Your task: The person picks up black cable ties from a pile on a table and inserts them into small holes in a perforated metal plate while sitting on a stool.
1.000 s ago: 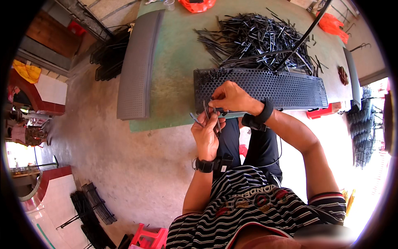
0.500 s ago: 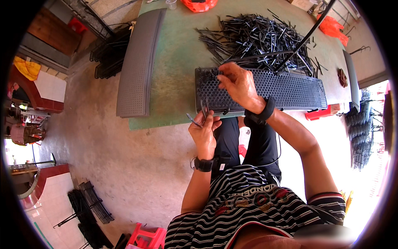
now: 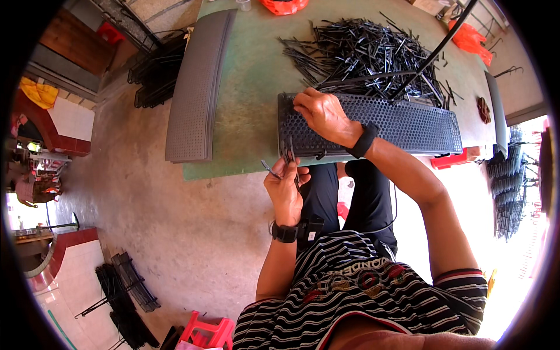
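Observation:
A long black perforated tray (image 3: 402,125), full of round holes, lies along the near edge of the green table. My right hand (image 3: 329,115) is bent over its left end, fingertips pinched together low against the holes; whatever they grip is hidden. Just below the tray's left front corner, my left hand (image 3: 284,192) is closed around a few thin black strips (image 3: 288,150) that stick up past the fingers. Behind the tray spreads a heap of similar black strips (image 3: 370,55).
Flat grey perforated sheets (image 3: 195,93) are stacked at the table's left side. A black rod (image 3: 434,49) slants over the heap. Orange-red bags (image 3: 469,42) sit at the far edges. Black racks (image 3: 135,283) and a red stool (image 3: 207,332) stand on the floor.
My right hand has shifted left along the tray, and its fingers have curled down to the left end. My left hand stays nearly in place with its strips.

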A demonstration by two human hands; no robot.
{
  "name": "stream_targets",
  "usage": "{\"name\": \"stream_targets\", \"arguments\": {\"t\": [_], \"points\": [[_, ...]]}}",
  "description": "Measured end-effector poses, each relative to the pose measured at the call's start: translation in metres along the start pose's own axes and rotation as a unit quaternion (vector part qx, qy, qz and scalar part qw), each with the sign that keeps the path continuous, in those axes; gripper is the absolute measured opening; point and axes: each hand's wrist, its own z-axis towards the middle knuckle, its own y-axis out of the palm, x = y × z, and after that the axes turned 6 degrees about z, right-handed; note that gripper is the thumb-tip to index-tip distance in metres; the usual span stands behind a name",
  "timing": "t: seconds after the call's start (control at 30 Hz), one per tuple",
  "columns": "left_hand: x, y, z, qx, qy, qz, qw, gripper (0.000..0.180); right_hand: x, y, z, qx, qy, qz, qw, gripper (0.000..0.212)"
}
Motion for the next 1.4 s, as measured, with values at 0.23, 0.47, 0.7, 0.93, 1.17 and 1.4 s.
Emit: {"name": "stream_targets", "arguments": {"t": [0.23, 0.47, 0.7, 0.93, 1.17, 1.4], "points": [[0.001, 0.002, 0.000, -0.013, -0.002, -0.010, 1.000, 0.015, -0.026, -0.018, -0.006, -0.136, 0.262, 0.159, 0.942, 0.020], [-0.002, 0.013, -0.005, 0.004, 0.003, -0.035, 0.999, 0.023, -0.028, -0.012, -0.014, 0.042, 0.307, 0.365, 0.878, 0.015], [-0.003, 0.003, -0.002, 0.001, 0.018, -0.023, 1.000, 0.025, -0.021, -0.006, -0.003, 0.105, 0.134, 0.242, 0.955, 0.013], [0.001, 0.002, -0.002, 0.009, 0.015, -0.026, 1.000, 0.021, -0.016, 0.002, -0.001, 0.095, 0.122, 0.228, 0.961, 0.011], [0.001, 0.001, -0.001, 0.019, 0.020, -0.034, 0.999, 0.021, -0.014, 0.004, -0.003, 0.070, 0.116, 0.196, 0.971, 0.013], [0.005, 0.005, -0.001, 0.019, 0.006, -0.035, 0.999, 0.020, -0.005, 0.009, -0.002, -0.013, 0.015, 0.037, 0.999, 0.012]]}}
